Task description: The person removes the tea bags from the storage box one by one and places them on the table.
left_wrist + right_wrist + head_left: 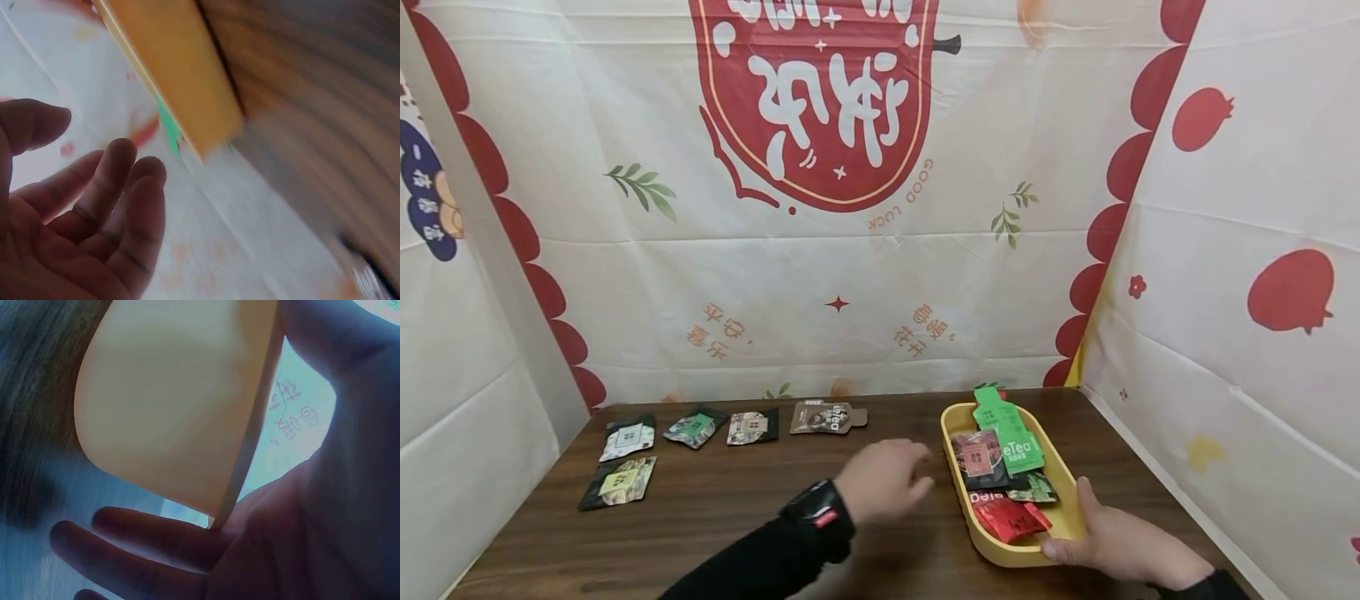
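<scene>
right hand [1120,542] partly cut off

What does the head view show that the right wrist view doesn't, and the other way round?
Head view only: five packets laid out on the wooden table, more packets inside the yellow tray, and the left hand hovering open beside it. Right wrist view only: the tray's plain underside, close up, with fingers under it. Both: the right hand gripping the tray's near corner.
</scene>
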Motion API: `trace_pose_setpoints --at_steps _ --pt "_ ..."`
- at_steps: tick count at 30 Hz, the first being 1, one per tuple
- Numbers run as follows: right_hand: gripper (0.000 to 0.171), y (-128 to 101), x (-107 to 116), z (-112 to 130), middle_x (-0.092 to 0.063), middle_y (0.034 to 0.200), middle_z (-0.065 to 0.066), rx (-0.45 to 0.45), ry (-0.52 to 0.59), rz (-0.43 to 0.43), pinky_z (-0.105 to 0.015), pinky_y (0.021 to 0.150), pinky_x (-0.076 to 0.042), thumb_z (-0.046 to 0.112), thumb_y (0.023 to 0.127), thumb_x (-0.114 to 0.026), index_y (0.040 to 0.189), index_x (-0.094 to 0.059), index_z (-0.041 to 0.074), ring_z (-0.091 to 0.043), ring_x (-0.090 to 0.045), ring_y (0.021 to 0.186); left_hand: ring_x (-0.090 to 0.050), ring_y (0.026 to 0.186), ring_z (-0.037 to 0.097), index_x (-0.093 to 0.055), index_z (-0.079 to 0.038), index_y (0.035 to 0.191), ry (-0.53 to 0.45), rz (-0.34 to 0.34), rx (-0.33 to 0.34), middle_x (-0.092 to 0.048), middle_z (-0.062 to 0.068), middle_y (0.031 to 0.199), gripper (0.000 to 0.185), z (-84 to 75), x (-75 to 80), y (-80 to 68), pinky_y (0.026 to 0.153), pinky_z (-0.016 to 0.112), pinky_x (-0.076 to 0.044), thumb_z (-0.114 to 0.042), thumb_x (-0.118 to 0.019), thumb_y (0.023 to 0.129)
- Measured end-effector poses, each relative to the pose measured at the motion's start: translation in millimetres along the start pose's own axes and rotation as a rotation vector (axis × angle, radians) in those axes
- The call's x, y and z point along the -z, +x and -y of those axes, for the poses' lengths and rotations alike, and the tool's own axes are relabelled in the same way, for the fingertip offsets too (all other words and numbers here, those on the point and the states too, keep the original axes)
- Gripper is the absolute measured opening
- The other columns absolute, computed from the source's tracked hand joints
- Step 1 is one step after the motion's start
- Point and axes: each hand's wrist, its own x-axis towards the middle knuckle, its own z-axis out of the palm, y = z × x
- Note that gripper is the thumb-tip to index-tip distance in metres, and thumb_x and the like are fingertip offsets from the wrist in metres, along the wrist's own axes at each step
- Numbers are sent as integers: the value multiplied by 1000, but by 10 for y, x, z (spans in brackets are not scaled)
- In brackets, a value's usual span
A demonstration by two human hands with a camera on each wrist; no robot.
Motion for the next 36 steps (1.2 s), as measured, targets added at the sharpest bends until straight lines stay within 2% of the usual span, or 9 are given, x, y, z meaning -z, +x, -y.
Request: trace_pose_setpoints --at_steps 2,5,8,10,15,20,26,32,36 --pt "124 10 1 25 -46 128 -45 4 5 0 -63 89 -44 60 86 -70 140 -3 -29 -45 -55 112 -58 77 5 -70 -13 106 -14 10 -34 -63 -8 86 21 -158 -119 161 73 25 -48 -29 -67 93" --pt "124 24 8 56 -48 127 -43 24 1 -2 -63 88 -45 59 85 -70 140 -4 -30 -42 -56 109 -59 83 5 -71 -15 105 -5 57 -39 -65 -9 88 22 -350 -256 348 75 24 -48 -33 -68 93" --pt "124 35 25 78 -49 126 -43 28 -3 -1 -62 87 -46 60 84 -71 139 -5 -30 -40 -57 106 -60 86 6 -72 -18 106 57 132 -2 -66 -10 88 30 -499 -373 485 79 27 -47 -45 -68 93" --pt "125 38 36 91 -50 125 -42 24 -12 -3 -61 86 -46 60 83 -71 139 -6 -31 -39 -58 105 -59 83 6 -72 -22 101 97 173 32 -65 -12 83 34 -579 -441 547 80 29 -45 -53 -67 91" --pt "127 26 56 109 -54 123 -39 -4 -26 -10 -60 86 -46 63 81 -72 139 -9 -30 -37 -59 103 -55 77 7 -69 -27 87 148 217 103 -58 -14 71 41 -707 -568 635 81 38 -34 -67 -65 85" --pt "126 -5 40 81 -53 124 -40 -8 -42 -29 -61 87 -45 63 82 -71 139 -9 -30 -41 -59 108 -59 83 9 -71 -27 95 172 231 93 -62 -13 75 50 -784 -643 660 90 42 -33 -73 -67 79" --pt "126 -15 16 49 -52 125 -41 -25 -30 -32 -60 88 -45 63 82 -71 140 -8 -29 -41 -58 109 -59 103 9 -67 -29 123 159 241 60 -68 -16 97 57 -841 -687 686 102 48 -30 -63 -76 78" --pt "125 -8 -2 34 -53 123 -41 -11 -33 -39 -60 86 -47 62 82 -72 140 -8 -29 -40 -59 107 -58 98 6 -59 -28 135 114 249 43 -67 -15 103 61 -808 -725 708 93 43 -34 -50 -78 81" --pt "123 -16 -3 19 -54 120 -42 5 -36 -39 -60 85 -47 60 84 -72 139 -8 -30 -41 -60 106 -53 96 3 -59 -26 136 33 223 8 -60 -11 109 59 -758 -705 705 87 31 -40 -41 -80 83"
